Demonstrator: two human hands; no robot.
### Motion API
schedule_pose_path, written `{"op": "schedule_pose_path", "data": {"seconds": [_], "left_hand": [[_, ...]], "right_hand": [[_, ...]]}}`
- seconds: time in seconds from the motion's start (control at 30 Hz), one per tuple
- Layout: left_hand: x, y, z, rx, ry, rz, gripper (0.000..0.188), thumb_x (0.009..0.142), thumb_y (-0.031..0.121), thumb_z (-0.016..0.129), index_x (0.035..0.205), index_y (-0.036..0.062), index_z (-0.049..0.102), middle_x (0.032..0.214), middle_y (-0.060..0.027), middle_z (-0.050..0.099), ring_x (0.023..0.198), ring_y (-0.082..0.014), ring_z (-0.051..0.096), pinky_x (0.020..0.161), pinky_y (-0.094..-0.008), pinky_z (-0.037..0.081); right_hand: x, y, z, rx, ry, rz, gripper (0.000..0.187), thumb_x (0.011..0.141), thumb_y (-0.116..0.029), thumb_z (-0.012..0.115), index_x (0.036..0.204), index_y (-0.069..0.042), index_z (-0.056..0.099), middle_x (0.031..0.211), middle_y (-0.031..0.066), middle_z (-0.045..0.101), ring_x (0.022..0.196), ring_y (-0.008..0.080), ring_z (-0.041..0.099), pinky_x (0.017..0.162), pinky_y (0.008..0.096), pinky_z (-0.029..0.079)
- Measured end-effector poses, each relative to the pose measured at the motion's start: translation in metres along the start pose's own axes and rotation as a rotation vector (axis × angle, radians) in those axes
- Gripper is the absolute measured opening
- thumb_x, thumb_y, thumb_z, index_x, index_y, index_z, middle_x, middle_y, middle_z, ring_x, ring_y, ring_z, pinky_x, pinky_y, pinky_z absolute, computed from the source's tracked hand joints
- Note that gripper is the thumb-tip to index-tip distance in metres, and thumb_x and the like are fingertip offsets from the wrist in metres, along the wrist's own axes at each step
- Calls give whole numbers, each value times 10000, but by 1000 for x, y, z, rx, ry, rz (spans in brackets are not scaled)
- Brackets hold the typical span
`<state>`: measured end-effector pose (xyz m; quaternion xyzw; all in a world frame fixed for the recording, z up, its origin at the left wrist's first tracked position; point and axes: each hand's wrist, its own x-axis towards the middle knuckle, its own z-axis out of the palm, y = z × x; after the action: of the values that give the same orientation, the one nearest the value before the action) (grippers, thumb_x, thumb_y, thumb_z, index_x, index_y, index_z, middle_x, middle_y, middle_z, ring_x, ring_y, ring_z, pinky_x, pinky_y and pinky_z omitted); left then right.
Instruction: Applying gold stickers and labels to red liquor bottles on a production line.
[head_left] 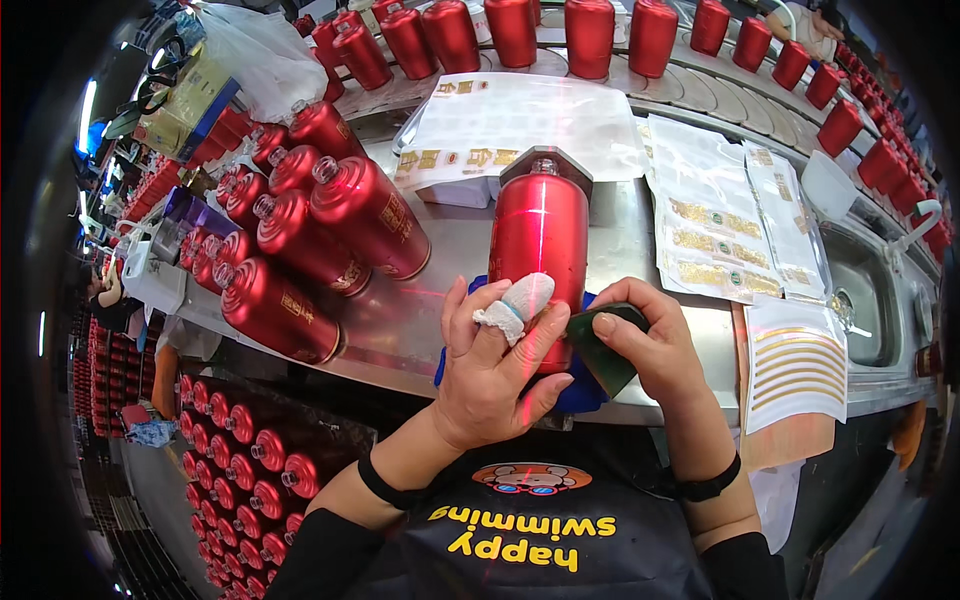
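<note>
the red bottle (541, 225) lies on the metal worktable (400, 345), its neck pointing away from the person at a dark angular holder (582, 172) and blue cloth (580, 398) showing under its near end. the left hand (495, 365), fingers loosely bent and one in a white wrap (527, 294), touches the bottle's near end; whether it grips, i cannot tell. the right hand (650, 340) pinches a dark green flat scraper (608, 350) between thumb and fingers, just beside the bottle. gold decal sheets (715, 215) lie to the right, near a sink (862, 300).
</note>
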<state>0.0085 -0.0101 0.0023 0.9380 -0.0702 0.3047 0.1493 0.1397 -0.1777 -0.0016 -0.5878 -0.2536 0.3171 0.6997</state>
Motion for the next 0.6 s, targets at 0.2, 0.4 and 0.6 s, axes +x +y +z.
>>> {"op": "schedule_pose_path", "data": {"seconds": [0.2,0.4,0.6], "left_hand": [[-2,-1,-1,13,-25,47,538,840,378,669,1277,70,618,1290,-156,564,1219,-388,443,1116,-567,188],[-2,-1,-1,16,48,-53,547,841,398,659,1261,50,626,1315,-135,550,1210,-369,440,1110,-572,189],[-2,6,0,114,-12,11,575,797,397,690,1279,89,633,1275,-115,556,1229,-340,439,1116,-585,164]], "right_hand": [[-4,6,-6,-5,42,29,182,874,-147,670,976,-4,623,823,-2,632,747,40,552,655,206,458],[-2,6,1,-6,55,5,178,883,-145,664,985,-5,621,817,0,632,749,40,551,656,205,460],[-4,3,3,19,33,-27,192,890,-156,668,997,-6,617,822,-2,633,752,41,559,657,205,462]]}}
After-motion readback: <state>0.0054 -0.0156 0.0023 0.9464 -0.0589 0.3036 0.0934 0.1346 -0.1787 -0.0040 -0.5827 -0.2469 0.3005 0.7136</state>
